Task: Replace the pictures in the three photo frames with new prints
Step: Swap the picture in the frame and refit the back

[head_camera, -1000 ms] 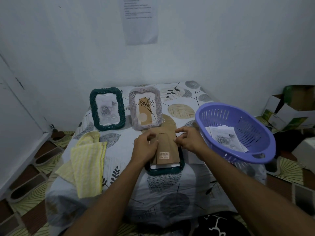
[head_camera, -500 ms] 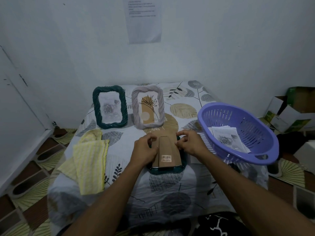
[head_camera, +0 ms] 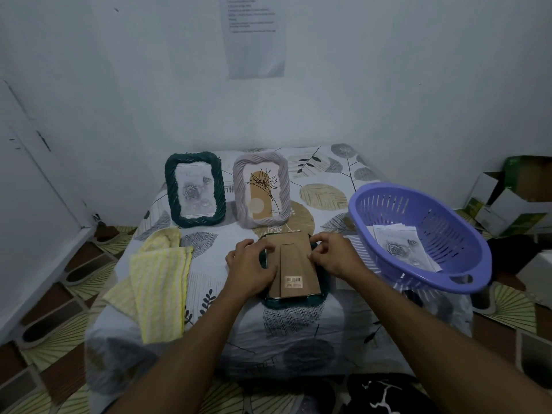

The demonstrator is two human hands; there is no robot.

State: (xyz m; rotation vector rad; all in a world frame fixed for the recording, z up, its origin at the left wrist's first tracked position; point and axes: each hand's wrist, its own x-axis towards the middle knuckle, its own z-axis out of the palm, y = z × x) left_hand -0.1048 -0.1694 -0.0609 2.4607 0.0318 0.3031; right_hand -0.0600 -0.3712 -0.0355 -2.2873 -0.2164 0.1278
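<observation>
A dark green frame [head_camera: 295, 303] lies face down in the middle of the low table, its brown cardboard backing [head_camera: 294, 268] with a stand flap and barcode sticker facing up. My left hand [head_camera: 251, 268] rests on the backing's left edge with fingers curled on it. My right hand [head_camera: 333, 255] pinches the backing's right edge. Behind, a dark green frame [head_camera: 194, 189] with a grey rose print and a pale lilac frame [head_camera: 262, 189] with a tan flower print stand upright. More rose prints [head_camera: 401, 246] lie in the purple basket [head_camera: 418, 282].
A yellow striped cloth [head_camera: 158, 288] lies on the table's left side. The table wears a leaf-patterned cover [head_camera: 322, 198] and stands against a white wall. Cardboard boxes [head_camera: 513, 201] sit on the tiled floor to the right.
The backing has been pushed down flat into the face-down frame; the white paper edge showing below it earlier is now hidden. Both hands have slid a little along its side edges.
</observation>
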